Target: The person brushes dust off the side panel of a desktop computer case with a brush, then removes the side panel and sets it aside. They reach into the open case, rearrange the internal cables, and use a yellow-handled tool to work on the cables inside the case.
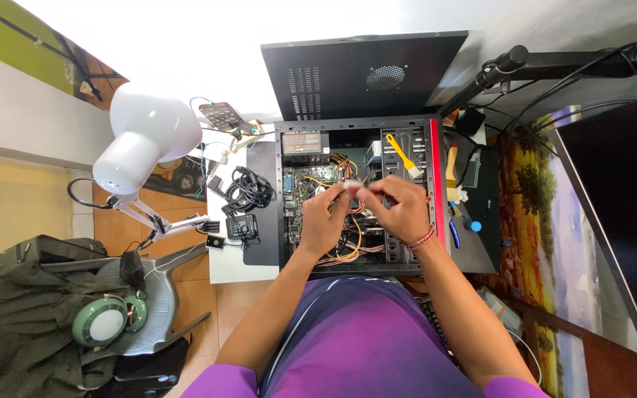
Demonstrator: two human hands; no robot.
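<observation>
Purple shirt (363, 339) fills the bottom centre. Above it, left hand (324, 218) and right hand (401, 210) meet at mid-frame — fingertips of both pinching a small white connector (352, 186) — over the open computer case (355, 195), orange wires (348, 250) beneath.

Bright, blown-out glare along the top, wide-angle bending at the edges.

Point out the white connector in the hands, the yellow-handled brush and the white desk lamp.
white connector (351, 186), head view, its middle between the fingertips.
yellow-handled brush (399, 153), head view, on the yellow handle.
white desk lamp (141, 136), head view, on the shade.
</observation>
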